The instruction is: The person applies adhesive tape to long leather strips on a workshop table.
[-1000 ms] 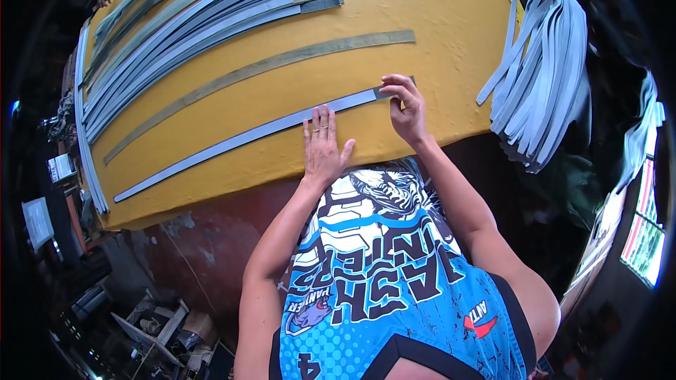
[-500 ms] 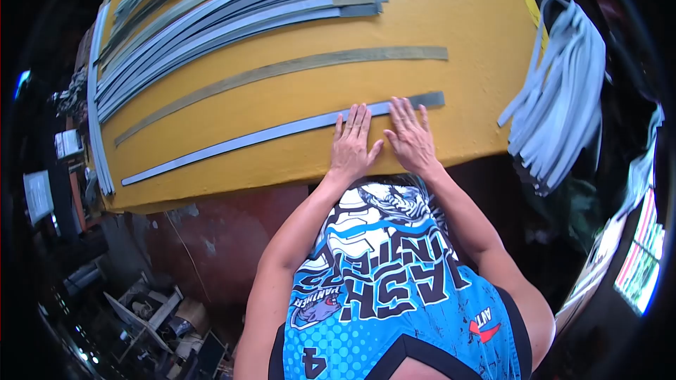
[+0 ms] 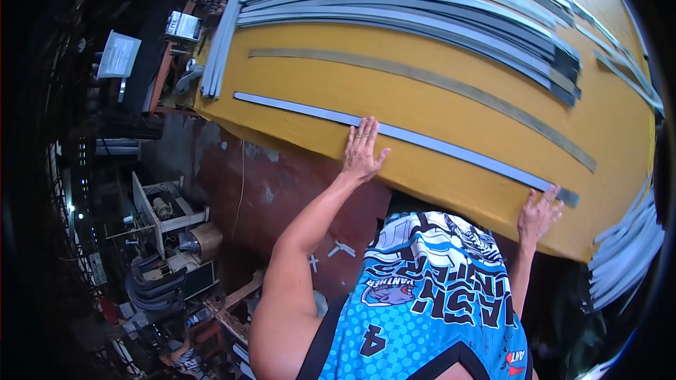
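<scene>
A long, narrow light-grey strip [image 3: 451, 149] with a darker grey right end lies along the near side of the yellow-covered table [image 3: 296, 77]. My left hand [image 3: 362, 153] rests flat on it near its middle, fingers extended and grasping nothing. Towards the dark right end, my right hand [image 3: 539, 217] presses its outstretched fingers on the same strip, also open. Beyond it, an olive-brown strip [image 3: 429, 76] lies roughly parallel, apart from both hands.
Many grey strips [image 3: 394, 10] are layered across the far side of the table. More strips [image 3: 224, 49] lie crosswise at its left end. A bundle of pale strips [image 3: 627, 253] hangs off the right corner. A wooden frame [image 3: 169, 211] and clutter stand on the floor at lower left.
My hands have moved from close together to wide apart along the strip, the left one going leftwards along it. The camera view has turned to the left.
</scene>
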Motion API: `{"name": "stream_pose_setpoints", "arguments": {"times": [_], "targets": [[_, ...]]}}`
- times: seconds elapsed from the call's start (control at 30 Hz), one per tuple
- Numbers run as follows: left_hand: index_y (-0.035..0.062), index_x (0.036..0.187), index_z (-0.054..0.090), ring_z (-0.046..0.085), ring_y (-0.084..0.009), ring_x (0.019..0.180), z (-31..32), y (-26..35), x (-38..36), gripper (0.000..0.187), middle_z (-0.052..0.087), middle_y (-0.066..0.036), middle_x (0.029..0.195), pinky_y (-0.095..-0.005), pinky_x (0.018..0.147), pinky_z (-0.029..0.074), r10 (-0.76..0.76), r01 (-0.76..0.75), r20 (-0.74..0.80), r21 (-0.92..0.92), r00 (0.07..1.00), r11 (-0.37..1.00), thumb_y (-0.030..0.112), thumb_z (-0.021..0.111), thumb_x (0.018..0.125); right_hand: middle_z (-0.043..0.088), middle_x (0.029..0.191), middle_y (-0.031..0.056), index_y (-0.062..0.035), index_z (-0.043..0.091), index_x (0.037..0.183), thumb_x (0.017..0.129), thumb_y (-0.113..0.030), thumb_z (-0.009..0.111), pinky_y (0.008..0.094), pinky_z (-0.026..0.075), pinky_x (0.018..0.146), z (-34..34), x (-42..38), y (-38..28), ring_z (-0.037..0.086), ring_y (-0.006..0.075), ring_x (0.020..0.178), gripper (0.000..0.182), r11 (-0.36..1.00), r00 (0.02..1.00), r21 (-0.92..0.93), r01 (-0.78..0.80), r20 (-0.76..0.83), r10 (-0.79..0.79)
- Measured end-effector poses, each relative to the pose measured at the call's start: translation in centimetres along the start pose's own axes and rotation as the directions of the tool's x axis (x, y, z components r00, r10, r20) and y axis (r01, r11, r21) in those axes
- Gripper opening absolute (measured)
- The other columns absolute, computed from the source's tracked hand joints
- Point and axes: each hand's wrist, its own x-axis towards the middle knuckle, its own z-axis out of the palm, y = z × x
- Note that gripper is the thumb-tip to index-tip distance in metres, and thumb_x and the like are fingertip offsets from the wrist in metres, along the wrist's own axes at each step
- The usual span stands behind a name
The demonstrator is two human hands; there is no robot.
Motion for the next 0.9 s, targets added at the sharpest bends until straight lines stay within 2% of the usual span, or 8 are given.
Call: {"name": "stream_pose_setpoints", "arguments": {"times": [0.07, 0.2, 0.27, 0.43, 0.5, 0.6, 0.8, 0.9], "targets": [[0.0016, 0.153, 0.022, 0.018, -0.0299, 0.149, -1.0, -4.5, -0.5, 0.081, 0.023, -0.016, 0.160, -0.0496, 0.121, 0.012, -0.046, 0.047, -0.019, 0.029, 0.999, 0.998, 0.054, 0.045, 0.096, 0.021, 0.162, 0.0077, -0.0057, 0.025, 0.154, 0.101, -0.058, 0.027, 0.0537, 0.017, 0.117, 0.6, 0.8, 0.5, 0.025, 0.0467, 0.143, 0.074, 0.979, 0.981, -0.099, -0.180, 0.048, 0.185], [0.0018, 0.154, 0.020, 0.018, -0.0305, 0.149, -0.7, -7.3, -1.4, 0.080, 0.022, -0.016, 0.160, -0.0502, 0.121, 0.010, -0.116, 0.124, -0.088, 0.100, 0.989, 0.987, 0.055, 0.042, 0.097, 0.020, 0.162, 0.0086, -0.0054, 0.024, 0.154, 0.099, -0.063, 0.026, 0.0531, 0.018, 0.117, 3.9, 3.6, 9.4, 0.028, 0.0485, 0.140, 0.080, 0.946, 0.944, -0.048, -0.320, 0.065, 0.322], [0.0013, 0.154, 0.020, 0.017, -0.0311, 0.149, -1.5, -9.8, -1.4, 0.077, 0.020, -0.017, 0.160, -0.0499, 0.121, 0.009, -0.175, 0.182, -0.070, 0.101, 0.982, 0.978, 0.050, 0.041, 0.098, 0.019, 0.162, 0.0085, -0.0050, 0.022, 0.154, 0.098, -0.066, 0.026, 0.0505, 0.018, 0.118, 4.0, 5.1, 11.1, 0.027, 0.0475, 0.141, 0.083, 0.903, 0.891, -0.109, -0.415, 0.153, 0.428], [0.0019, 0.154, 0.020, 0.019, -0.0310, 0.148, -2.7, -13.5, -0.7, 0.077, 0.021, -0.015, 0.160, -0.0504, 0.121, 0.010, -0.279, 0.289, -0.082, 0.160, 0.957, 0.944, 0.049, 0.043, 0.098, 0.016, 0.162, 0.0117, -0.0018, 0.021, 0.154, 0.098, -0.064, 0.027, 0.0469, 0.018, 0.119, 10.7, 8.4, 21.9, 0.025, 0.0385, 0.145, 0.084, 0.912, 0.900, -0.032, -0.410, 0.148, 0.410], [0.0019, 0.154, 0.020, 0.019, -0.0306, 0.149, -3.8, -17.8, -1.1, 0.077, 0.021, -0.015, 0.160, -0.0504, 0.121, 0.010, -0.307, 0.317, -0.090, 0.147, 0.948, 0.937, 0.050, 0.043, 0.098, 0.014, 0.162, 0.0141, 0.0006, 0.020, 0.153, 0.098, -0.062, 0.028, 0.0448, 0.017, 0.119, 9.9, 8.2, 21.3, 0.024, 0.0318, 0.147, 0.084, 0.913, 0.893, -0.045, -0.405, 0.193, 0.406], [0.0016, 0.154, 0.020, 0.018, -0.0298, 0.149, -4.2, -19.0, -1.3, 0.077, 0.020, -0.015, 0.161, -0.0502, 0.121, 0.008, -0.363, 0.377, -0.111, 0.157, 0.925, 0.913, 0.051, 0.041, 0.098, 0.014, 0.162, 0.0137, 0.0002, 0.019, 0.153, 0.098, -0.063, 0.029, 0.0442, 0.017, 0.119, 13.7, 9.0, 26.4, 0.023, 0.0325, 0.147, 0.085, 0.921, 0.909, -0.030, -0.389, 0.149, 0.389], [-0.0003, 0.151, 0.028, 0.016, -0.0295, 0.149, -5.9, -22.7, -1.0, 0.077, 0.027, -0.016, 0.158, -0.0510, 0.121, 0.004, -0.548, 0.556, -0.107, 0.251, 0.830, 0.793, 0.055, 0.038, 0.098, 0.015, 0.162, 0.0167, -0.0020, 0.017, 0.154, 0.094, -0.068, 0.032, 0.0486, 0.023, 0.117, 10.2, 7.8, 25.8, 0.029, 0.0344, 0.145, 0.090, 0.895, 0.863, -0.052, -0.442, 0.249, 0.440], [-0.0006, 0.150, 0.031, 0.015, -0.0324, 0.149, -6.3, -21.5, -1.1, 0.076, 0.030, -0.016, 0.157, -0.0528, 0.120, 0.003, -0.521, 0.552, -0.181, 0.290, 0.834, 0.782, 0.055, 0.038, 0.098, 0.020, 0.160, 0.0187, -0.0046, 0.023, 0.154, 0.094, -0.067, 0.035, 0.0466, 0.028, 0.115, 6.1, 6.5, 23.0, 0.036, 0.0351, 0.141, 0.087, 0.866, 0.825, -0.049, -0.498, 0.282, 0.490]]}}
